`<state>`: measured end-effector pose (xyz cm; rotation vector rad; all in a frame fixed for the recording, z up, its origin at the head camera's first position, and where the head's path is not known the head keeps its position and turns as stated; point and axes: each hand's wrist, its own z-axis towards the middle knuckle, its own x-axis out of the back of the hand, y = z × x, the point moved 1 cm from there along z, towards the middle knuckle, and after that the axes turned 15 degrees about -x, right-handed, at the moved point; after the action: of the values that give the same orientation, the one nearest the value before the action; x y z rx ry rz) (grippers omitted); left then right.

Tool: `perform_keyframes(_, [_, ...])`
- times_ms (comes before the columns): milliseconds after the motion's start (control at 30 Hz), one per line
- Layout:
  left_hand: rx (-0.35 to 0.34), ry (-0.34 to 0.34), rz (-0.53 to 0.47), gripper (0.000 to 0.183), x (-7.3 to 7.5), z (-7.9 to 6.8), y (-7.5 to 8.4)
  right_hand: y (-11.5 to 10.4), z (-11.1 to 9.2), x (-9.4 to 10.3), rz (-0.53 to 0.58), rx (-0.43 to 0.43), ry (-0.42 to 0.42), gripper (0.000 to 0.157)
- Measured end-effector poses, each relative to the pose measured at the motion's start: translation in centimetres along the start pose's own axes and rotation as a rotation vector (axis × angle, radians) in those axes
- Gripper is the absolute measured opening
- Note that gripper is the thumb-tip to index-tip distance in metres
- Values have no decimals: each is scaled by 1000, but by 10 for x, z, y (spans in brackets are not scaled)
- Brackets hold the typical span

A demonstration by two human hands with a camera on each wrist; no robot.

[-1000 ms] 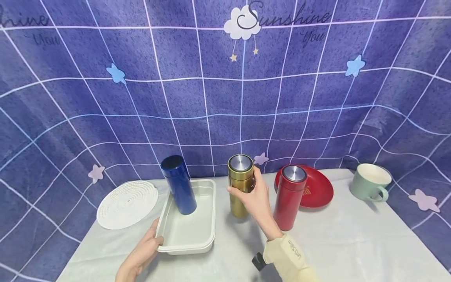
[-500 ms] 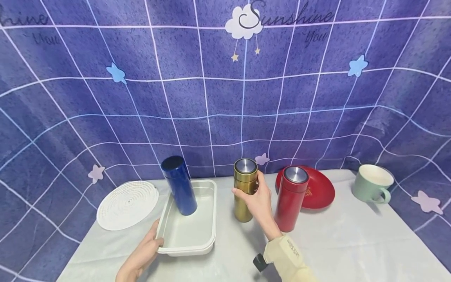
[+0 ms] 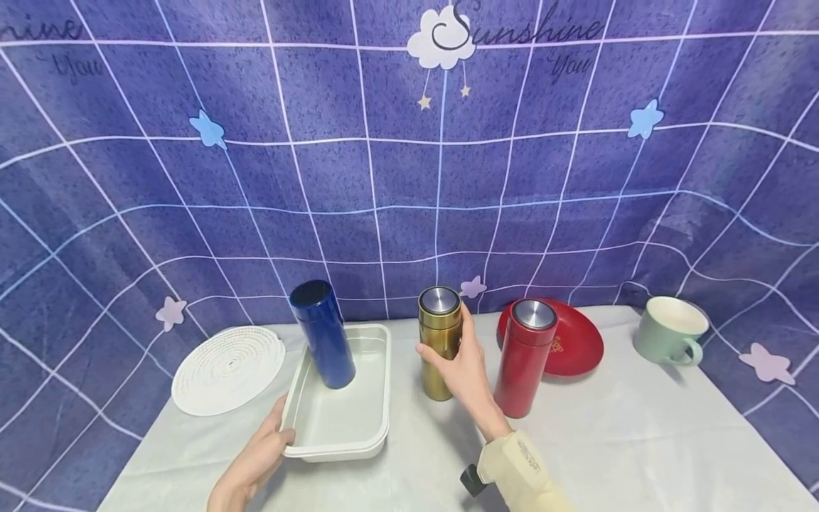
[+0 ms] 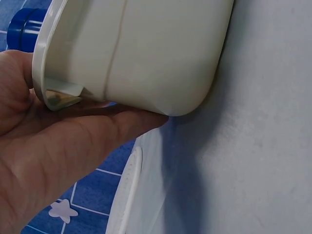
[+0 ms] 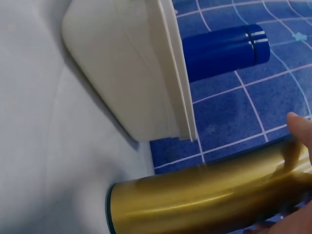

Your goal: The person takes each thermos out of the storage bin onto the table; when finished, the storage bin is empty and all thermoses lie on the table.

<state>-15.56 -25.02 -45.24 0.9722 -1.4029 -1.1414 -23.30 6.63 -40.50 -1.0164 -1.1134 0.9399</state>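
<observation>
My left hand (image 3: pixel 259 448) grips the left side of a white rectangular plastic tub (image 3: pixel 386 384), thumb over the rim and fingers beneath in the left wrist view. A blue thermos flask (image 3: pixel 329 348) stands inside the tub toward the back left, leaning slightly in the head view. My right hand (image 3: pixel 466 370) holds a gold thermos flask (image 3: pixel 436 377) from its right side, thumb across the front. The flask is upright right of the tub, its base (image 5: pixel 111 207) close over the tabletop in the right wrist view. The fingers behind it are mostly hidden.
Close to my right wrist stands a red thermos flask (image 3: pixel 525 370), partly in front of a red plate (image 3: pixel 582 341). A green mug (image 3: pixel 668 334) is at the far right. Left of the tub lies a round white woven mat (image 3: pixel 224 377). A purple curtain (image 3: pixel 307 171) hangs behind the table.
The gold flask, in my right hand, first moved a little right and toward me, then slightly back left. My left hand stays on the tub, and the blue flask keeps its place.
</observation>
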Motion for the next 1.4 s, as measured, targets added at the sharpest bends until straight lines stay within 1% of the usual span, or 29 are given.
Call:
perform_keyframes(133, [5,-1,12,93,2,-1,-2,0,-9,3,-19,-14,-25,107])
perform_keyframes(233, [7,2,6,94,4,-2,-2,-1,-17,5,-49,-18,-50,109])
perform_keyframes(400, [0,10,-17,93,6,-4,-1,-5,-31,9,-80,-13,-91,111])
perform_keyframes(667, [-5,5,-6,93,7,-5,-2,-15,-54,21,-88,-9,-124,113])
perform_keyframes(867, [-4,9,4,93,6,-5,-2,-24,-70,27,-25,6,-155,105])
perform_keyframes(1033, [-6,13,10,93,6,-5,-1,-28,-79,26,28,42,-177,96])
perform_keyframes(1167, [-17,19,-2,93,4,-4,0,-30,-80,21,77,88,-197,88])
perform_keyframes(1267, [-32,19,-14,92,2,-3,0,-32,-77,16,90,114,-213,82])
perform_keyframes(1400, [-34,13,-18,91,0,-3,0,-33,-72,6,109,107,-262,82])
